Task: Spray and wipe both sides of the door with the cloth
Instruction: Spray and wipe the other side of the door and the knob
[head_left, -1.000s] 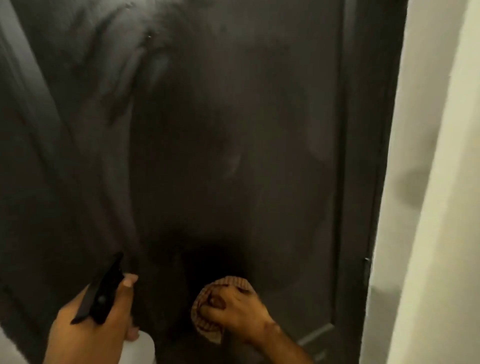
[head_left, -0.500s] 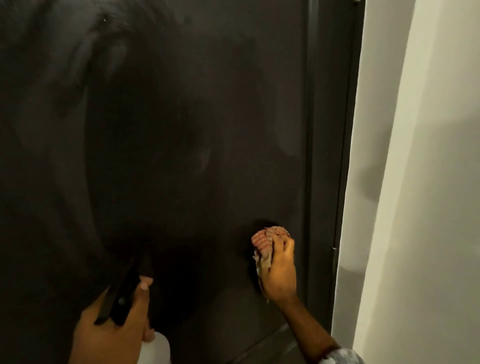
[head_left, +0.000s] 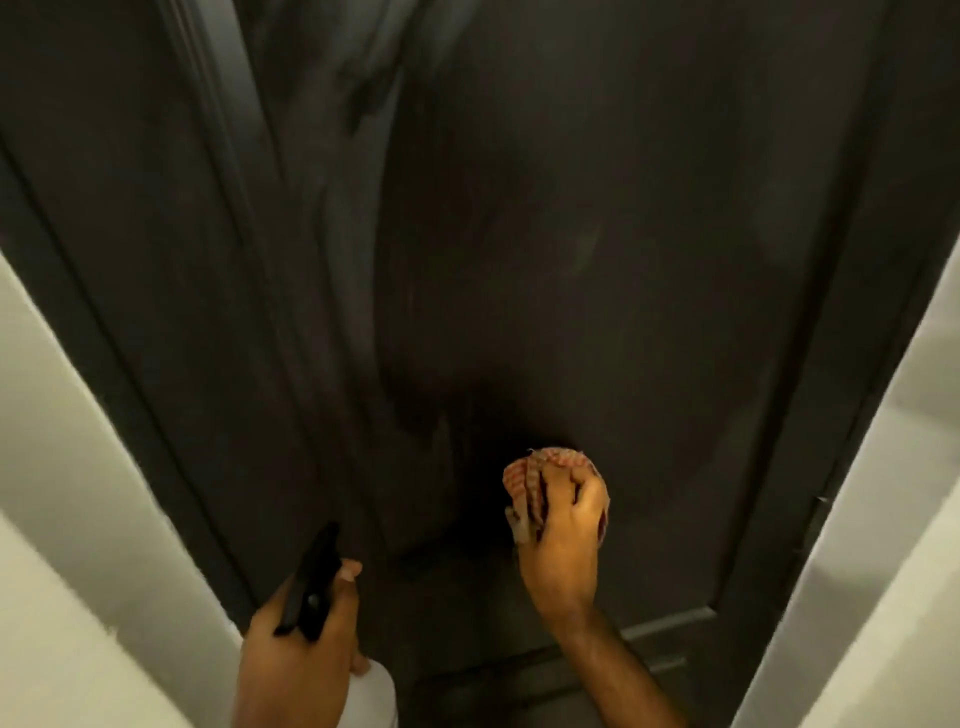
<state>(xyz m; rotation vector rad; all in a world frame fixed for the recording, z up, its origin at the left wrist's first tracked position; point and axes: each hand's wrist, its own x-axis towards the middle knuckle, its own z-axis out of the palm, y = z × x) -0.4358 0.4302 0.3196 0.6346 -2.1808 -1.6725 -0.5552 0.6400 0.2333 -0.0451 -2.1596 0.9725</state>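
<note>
One head-worn wide-angle view looks forward and down, close against a dark door between pale walls.

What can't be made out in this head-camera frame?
- Spray bottle: body cut off by the bottom edge and covered by the left hand; fill level unknown.
- Cloth: mostly hidden under the right hand.
- Door: far side unseen; streaks blurred.

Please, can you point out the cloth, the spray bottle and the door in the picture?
cloth (head_left: 524, 475): head view, on the striped fabric above the fingers.
spray bottle (head_left: 311, 577): head view, on its black trigger head.
door (head_left: 597, 234): head view, on the bare dark panel.
</note>
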